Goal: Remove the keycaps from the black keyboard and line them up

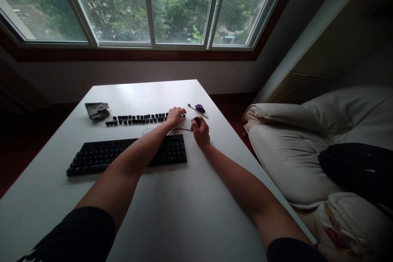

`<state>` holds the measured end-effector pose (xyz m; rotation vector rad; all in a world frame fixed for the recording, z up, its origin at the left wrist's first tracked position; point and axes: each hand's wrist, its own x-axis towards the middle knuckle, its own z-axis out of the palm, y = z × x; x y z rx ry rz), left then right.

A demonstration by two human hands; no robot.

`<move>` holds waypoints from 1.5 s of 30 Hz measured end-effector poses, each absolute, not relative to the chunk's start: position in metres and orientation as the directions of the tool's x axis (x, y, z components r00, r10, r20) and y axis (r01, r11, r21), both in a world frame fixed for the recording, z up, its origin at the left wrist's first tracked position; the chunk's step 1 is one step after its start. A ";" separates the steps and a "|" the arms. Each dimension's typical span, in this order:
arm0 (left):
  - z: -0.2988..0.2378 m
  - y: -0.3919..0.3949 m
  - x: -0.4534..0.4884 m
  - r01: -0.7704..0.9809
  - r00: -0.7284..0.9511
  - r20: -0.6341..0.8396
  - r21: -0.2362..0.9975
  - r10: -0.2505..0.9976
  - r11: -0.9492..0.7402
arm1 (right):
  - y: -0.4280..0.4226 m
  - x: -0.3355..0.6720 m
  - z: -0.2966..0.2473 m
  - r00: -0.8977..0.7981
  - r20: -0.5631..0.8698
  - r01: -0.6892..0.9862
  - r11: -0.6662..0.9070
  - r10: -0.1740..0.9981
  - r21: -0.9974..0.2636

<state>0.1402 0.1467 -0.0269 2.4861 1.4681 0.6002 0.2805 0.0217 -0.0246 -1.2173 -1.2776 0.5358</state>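
Note:
My left hand (pixel 175 116) reaches over a black keyboard (pixel 101 155) on the white table (pixel 172 213). Its curled fingers rest at the right end of two rows of loose black keycaps (pixel 138 119); whether it grips one is hidden. My right hand (pixel 200 131) is closed on a small black object (pixel 196 120), from which a thin wire runs left across the table. A small clear round dish (pixel 147 131) lies between the keycap rows and the keyboard.
A crumpled grey cloth (pixel 97 110) lies at the left end of the keycaps. A thin brush and a small purple item (pixel 200 108) lie beyond my right hand. A white cushioned sofa (pixel 294 147) with a black bag (pixel 359 168) stands close to the table's right edge.

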 end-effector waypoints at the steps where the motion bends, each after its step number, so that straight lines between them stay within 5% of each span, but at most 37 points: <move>1: -0.026 0.146 0.140 0.789 0.427 0.250 0.366 0.869 -0.494 | 0.022 0.281 -0.025 0.279 0.425 0.305 0.340 0.861 -0.889; 10: -0.017 0.136 0.122 0.775 0.427 0.296 0.367 0.855 -0.514 | 0.018 0.281 -0.019 0.187 0.473 0.349 0.392 0.861 -0.852; 21: -0.008 0.090 0.088 0.703 0.561 0.326 0.298 0.761 -0.646 | 0.033 0.290 -0.013 -0.260 0.345 0.027 0.364 0.902 -0.931; 45: -0.010 0.025 0.064 0.677 0.623 0.251 0.301 0.741 -0.671 | 0.019 0.294 0.003 -0.570 0.325 0.434 0.612 0.755 -0.661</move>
